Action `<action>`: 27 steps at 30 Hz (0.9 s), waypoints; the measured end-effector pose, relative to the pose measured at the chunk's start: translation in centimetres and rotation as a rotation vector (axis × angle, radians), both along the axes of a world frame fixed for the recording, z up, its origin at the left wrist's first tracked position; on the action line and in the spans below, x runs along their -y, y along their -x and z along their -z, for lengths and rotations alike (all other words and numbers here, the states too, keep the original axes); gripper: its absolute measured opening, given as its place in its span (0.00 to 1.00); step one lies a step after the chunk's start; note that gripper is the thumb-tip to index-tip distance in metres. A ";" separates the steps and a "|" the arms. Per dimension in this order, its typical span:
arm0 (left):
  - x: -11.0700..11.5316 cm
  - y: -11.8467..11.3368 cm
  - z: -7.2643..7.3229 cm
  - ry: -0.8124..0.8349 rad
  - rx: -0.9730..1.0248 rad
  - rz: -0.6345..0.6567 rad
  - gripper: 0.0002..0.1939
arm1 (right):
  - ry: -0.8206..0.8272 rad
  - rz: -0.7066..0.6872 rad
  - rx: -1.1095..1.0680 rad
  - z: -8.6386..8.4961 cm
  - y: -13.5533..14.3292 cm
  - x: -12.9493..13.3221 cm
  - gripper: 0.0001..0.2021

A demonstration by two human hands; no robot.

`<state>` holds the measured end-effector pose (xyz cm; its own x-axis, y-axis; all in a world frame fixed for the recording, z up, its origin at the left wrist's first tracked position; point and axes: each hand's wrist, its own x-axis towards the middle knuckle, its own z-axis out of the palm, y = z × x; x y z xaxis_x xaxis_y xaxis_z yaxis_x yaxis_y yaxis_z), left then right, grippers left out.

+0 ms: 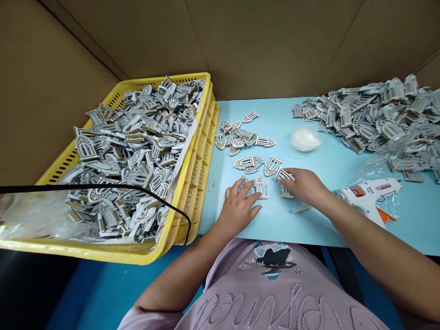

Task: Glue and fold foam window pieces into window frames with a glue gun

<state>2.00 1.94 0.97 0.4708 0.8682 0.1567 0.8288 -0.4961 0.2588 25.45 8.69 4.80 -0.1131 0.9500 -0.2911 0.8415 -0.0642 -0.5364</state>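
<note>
My left hand rests on the pale blue table with its fingers spread, partly covering a small arched window piece. Just beyond its fingertips stands out a second arched window piece, white and grey with gold trim, lying flat. My right hand pinches an arched window frame between thumb and fingers, tilted. Under that frame sits another grey piece, partly hidden by the hand. Close by lie a loose frame and a gold-patterned one.
At the left, a yellow crate is heaped with similar pieces, and a black cable crosses it. A large pile fills the back right. Nearby are a white lump and a white glue gun. Cardboard walls enclose the table.
</note>
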 end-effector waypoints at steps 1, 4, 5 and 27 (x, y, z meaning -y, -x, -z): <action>-0.1 -0.1 0.1 -0.002 0.002 -0.004 0.15 | -0.028 -0.005 0.060 0.0 0.2 0.1 0.17; -0.2 -0.2 0.3 0.000 0.017 -0.015 0.14 | -0.071 -0.042 0.179 0.1 1.3 0.6 0.18; -0.2 -0.2 0.4 0.002 0.021 -0.017 0.14 | -0.077 -0.066 0.189 0.0 1.7 0.8 0.17; -0.8 -4.9 0.6 -0.285 0.035 0.134 0.06 | -0.399 -0.149 -0.155 0.9 -4.5 0.3 0.13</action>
<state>6.92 2.75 0.34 0.5677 0.7180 0.4028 0.7444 -0.6566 0.1213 29.96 8.43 3.86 -0.2701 0.9545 0.1261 0.7340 0.2889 -0.6147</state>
